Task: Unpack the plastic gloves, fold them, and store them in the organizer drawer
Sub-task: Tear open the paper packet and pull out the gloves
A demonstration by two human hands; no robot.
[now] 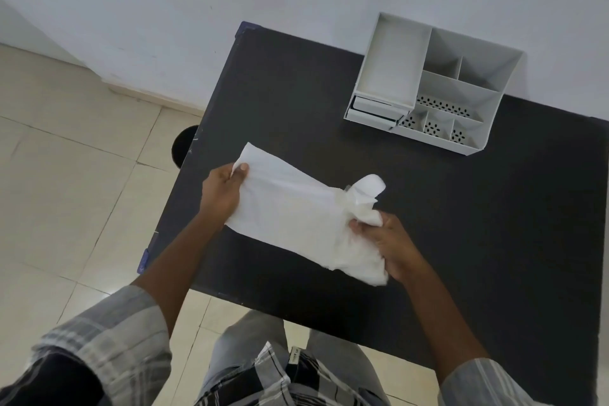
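A white translucent plastic glove (296, 208) lies stretched across the dark table (494, 241). My left hand (222, 191) pinches its cuff end at the left. My right hand (392, 245) grips the bunched finger end at the right, where one finger of the glove sticks up. The white desk organizer (431, 82) stands at the table's far right, and its small drawer (372, 114) at the lower left front is pulled out a little.
The table's left edge runs close to my left hand, with tiled floor (66, 191) beyond it. A dark round object (184, 145) sits on the floor by the table's left side. A white wall stands behind the organizer.
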